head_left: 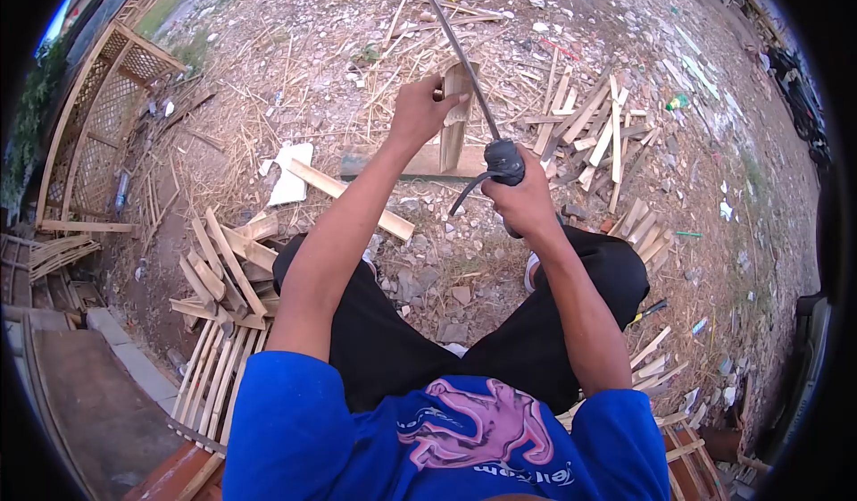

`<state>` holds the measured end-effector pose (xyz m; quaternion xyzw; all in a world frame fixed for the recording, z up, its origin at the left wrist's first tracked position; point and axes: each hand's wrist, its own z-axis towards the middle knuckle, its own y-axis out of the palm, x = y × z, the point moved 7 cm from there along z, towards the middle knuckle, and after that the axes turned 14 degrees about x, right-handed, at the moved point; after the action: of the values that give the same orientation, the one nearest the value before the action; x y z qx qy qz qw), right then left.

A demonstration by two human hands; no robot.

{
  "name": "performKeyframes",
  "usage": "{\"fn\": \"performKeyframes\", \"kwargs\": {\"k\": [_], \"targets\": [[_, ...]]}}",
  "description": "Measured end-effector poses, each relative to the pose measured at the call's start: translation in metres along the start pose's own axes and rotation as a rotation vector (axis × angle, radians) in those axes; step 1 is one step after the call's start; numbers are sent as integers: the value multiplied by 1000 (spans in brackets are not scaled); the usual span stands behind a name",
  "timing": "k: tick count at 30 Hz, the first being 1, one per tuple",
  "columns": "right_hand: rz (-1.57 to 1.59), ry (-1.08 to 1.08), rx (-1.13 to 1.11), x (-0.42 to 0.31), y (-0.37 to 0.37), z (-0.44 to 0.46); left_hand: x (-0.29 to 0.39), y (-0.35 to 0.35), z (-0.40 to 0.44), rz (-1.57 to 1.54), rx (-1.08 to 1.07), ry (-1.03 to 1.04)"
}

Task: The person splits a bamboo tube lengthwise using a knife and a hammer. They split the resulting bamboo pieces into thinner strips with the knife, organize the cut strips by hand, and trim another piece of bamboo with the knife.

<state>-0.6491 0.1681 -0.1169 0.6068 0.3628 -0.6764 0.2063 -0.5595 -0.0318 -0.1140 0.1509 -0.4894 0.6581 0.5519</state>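
My left hand (418,115) grips a split bamboo piece (454,139) near its top, thumb on the near face and fingers round its left edge. The piece stands nearly upright over a wooden plank (406,163) lying on the ground. In my right hand (527,196) is the black-wrapped handle of a machete (466,62), with a loose dark strap dangling from the grip. Its long narrow blade points up and away, passing just right of the bamboo's top. Whether blade and bamboo touch, I cannot tell.
Split bamboo strips (585,130) are heaped ahead on the right, and another pile (228,269) lies by my left leg. A white slab (292,175) rests left of the plank. Woven lattice frames (107,117) stand far left. Rubble and litter cover the ground.
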Motion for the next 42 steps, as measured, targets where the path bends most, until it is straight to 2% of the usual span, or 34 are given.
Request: {"fn": "performKeyframes", "kwargs": {"k": [4, 13, 25, 31, 36, 42], "targets": [[125, 40, -14, -3, 4, -3, 0, -1, 0, -4, 11, 15], [-12, -27, 12, -1, 7, 2, 1, 1, -3, -10, 8, 8], [87, 24, 22, -4, 10, -4, 4, -3, -3, -13, 37, 29], [37, -34, 35, -19, 6, -1, -3, 1, -3, 54, 16, 13], [27, -20, 39, 2, 12, 5, 2, 0, -6, 28, -1, -41], [27, 14, 35, -4, 10, 2, 4, -1, -6, 38, 19, 10]]}}
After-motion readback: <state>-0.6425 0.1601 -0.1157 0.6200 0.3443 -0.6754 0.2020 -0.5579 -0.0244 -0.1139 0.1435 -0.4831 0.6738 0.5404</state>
